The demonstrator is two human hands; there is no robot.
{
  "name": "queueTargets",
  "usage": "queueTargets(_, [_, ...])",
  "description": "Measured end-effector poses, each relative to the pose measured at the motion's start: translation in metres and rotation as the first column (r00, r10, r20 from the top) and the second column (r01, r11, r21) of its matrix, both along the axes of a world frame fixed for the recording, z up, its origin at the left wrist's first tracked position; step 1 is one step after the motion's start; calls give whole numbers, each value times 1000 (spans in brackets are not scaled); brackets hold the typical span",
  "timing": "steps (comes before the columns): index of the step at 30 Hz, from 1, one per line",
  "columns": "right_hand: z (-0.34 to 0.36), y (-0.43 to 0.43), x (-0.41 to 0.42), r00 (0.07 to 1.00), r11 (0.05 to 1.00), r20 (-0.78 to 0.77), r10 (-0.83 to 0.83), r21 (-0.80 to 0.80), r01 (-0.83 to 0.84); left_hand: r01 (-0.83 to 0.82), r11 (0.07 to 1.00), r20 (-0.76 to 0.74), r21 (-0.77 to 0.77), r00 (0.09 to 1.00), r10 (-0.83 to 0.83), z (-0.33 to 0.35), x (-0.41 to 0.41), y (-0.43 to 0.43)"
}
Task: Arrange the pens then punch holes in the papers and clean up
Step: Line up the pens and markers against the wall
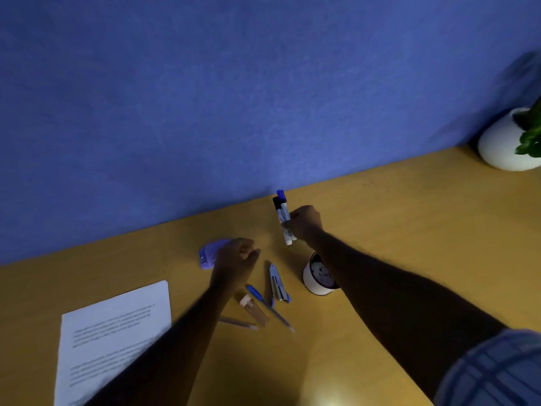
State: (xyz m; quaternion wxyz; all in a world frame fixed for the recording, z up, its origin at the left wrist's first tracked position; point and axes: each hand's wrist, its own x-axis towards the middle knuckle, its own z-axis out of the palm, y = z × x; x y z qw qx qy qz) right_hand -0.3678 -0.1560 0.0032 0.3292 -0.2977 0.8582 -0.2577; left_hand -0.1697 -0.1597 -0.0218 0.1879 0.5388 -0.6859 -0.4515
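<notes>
- Markers: a bundle with one blue cap and one black cap showing, held upright above the wooden desk, near the blue partition wall.
- Right hand: fist closed around the markers' barrels; caps up, bottom ends sticking out below the fist.
- White cup: stands on the desk just below that hand, partly hidden by the right forearm.
- Left hand: fingers loosely curled, holding nothing visible, low over the desk, overlapping the purple hole punch.
- Stapler, blue pen, pencil and a small tan item (blurred, can't ID): lying loose between the arms.
- Printed papers: stacked flat at lower left, partly under the left forearm.
- Potted plant: white pot, far right corner.
</notes>
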Motion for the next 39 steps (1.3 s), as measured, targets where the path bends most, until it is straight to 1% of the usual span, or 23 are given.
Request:
queueTargets(2, [-3, -2, -5, 1000, 997, -20, 0, 72, 1, 43, 998, 27, -49, 999, -41, 5, 2, -1])
queueTargets(7, [-12, -3, -12, 998, 993, -59, 7, 119, 1, 85, 993, -11, -79, 996, -87, 7, -1, 0])
queueTargets(11, [-19, -13, -18, 996, 992, -82, 34, 121, -24, 142, 987, 57, -79, 989, -138, 1, -10, -8])
queueTargets(15, [-23, -15, -23, 993, 993, -100, 63, 108, -53, 137, 986, 55, -93, 990, -132, -1, -21, -13])
queueTargets(18, [-23, -12, -28, 995, 996, -84, 61, 66, -55, 134, 987, 76, -85, 989, -127, -4, -28, -14])
queueTargets(20, [-23, -9, -33, 997, 999, -76, 23, 47, -20, 141, 988, 91, -59, 987, -136, -7, -34, -14])
queueTargets(22, [-24, -6, -39, 996, 998, -84, -4, 54, 8, 147, 989, 86, 0, 986, -146, -9, -43, -16])
queueTargets(26, [-27, -3, -40, 995, 992, -91, 38, 126, -27, 208, 968, 72, 141, 973, -220, -12, -61, -23])
queueTargets(29, [-29, -5, -40, 996, 990, -75, 51, 135, -41, 305, 937, 39, 171, 948, -316, -14, -71, -28])
queueTargets(31, [-31, -7, -40, 996, 992, -70, 49, 118, -41, 337, 921, 11, 195, 938, -346, -14, -77, -30])
queueTargets(39, [-37, -8, -45, 996, 997, -65, 59, 62, -55, 344, 922, -54, 179, 939, -340, -9, -87, -33])
